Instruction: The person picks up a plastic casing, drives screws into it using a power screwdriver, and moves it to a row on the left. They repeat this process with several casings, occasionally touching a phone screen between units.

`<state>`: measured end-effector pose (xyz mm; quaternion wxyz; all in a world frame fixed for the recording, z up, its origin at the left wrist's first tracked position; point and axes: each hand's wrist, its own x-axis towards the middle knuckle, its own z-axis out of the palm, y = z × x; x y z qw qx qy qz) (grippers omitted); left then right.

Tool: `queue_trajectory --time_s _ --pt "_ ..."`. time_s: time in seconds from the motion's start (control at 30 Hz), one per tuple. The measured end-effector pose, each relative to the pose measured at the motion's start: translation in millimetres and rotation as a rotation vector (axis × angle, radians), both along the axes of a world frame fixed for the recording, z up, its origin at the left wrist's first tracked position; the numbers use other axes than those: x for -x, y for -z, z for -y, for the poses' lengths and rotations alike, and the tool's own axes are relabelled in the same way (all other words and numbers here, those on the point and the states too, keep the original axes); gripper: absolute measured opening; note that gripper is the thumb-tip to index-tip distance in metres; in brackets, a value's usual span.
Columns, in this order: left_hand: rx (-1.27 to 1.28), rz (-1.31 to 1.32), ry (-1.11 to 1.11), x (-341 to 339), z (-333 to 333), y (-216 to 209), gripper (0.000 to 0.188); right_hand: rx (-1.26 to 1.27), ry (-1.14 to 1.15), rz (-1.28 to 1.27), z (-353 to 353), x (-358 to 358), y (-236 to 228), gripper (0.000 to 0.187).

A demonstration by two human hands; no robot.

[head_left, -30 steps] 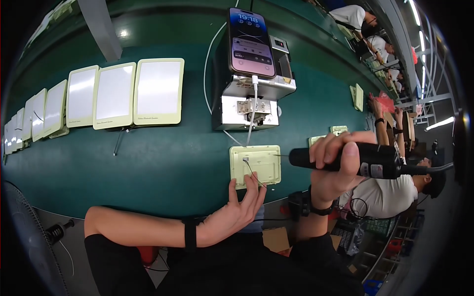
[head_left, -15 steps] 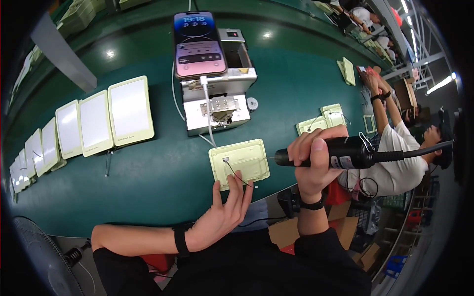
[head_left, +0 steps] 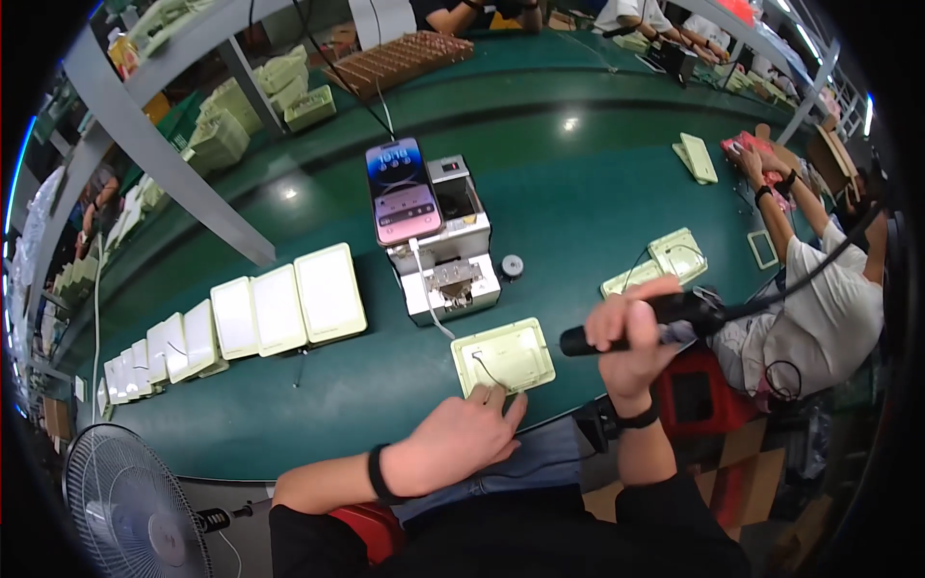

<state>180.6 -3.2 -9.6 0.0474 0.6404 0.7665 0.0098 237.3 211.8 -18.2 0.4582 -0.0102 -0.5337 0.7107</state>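
My right hand (head_left: 631, 352) is wrapped round a black electric screwdriver (head_left: 578, 341), held level just right of a pale green plastic casing (head_left: 515, 354). A cord trails from the tool's back end. The casing lies open side up on the table, with a thin dark wire (head_left: 486, 371) running across it from a small connector to its near edge. At that near edge my left hand (head_left: 462, 443) has its fingers bent against the casing, and their tips partly hide the wire's end. Its thumb side is hard to make out.
Behind the casing stands a metal machine (head_left: 453, 279) with a phone (head_left: 403, 193) leaning on it. Leftward runs a row of white-screened tablets (head_left: 279, 308). More casings (head_left: 674, 255) lie to the right, near a co-worker (head_left: 819, 299). A fan (head_left: 145, 511) stands at lower left.
The view has shifted, so the table sits lower and farther right. My left fingers have drawn back from inside the casing to its near edge and bent. The screwdriver stays in my right hand.
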Motion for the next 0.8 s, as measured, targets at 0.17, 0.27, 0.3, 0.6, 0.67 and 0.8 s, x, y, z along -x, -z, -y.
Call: queue_trajectory --time_s 0.17,0.27,0.3,0.6,0.67,0.8 --pt "-0.667 0.452 -0.064 80 -28 -82 0.032 0.024 0.092 -0.018 -26 -22 4 0.013" --pt "-0.766 -0.176 -0.351 174 -50 -59 0.041 0.044 0.031 -0.008 -17 -28 8 0.014" --pt "-0.801 -0.164 -0.464 195 -55 -52 0.044 0.048 0.011 0.007 -17 -29 7 0.014" --pt "-0.347 0.283 -0.896 269 -94 -43 0.083 0.141 -0.027 0.025 -29 -45 15 0.013" --pt "-0.284 0.446 -0.851 274 -94 -46 0.083 0.094 0.001 0.076 -28 -48 16 0.014" --pt "-0.253 0.474 -0.832 279 -95 -48 0.081 0.060 0.000 0.089 -27 -50 18 0.017"
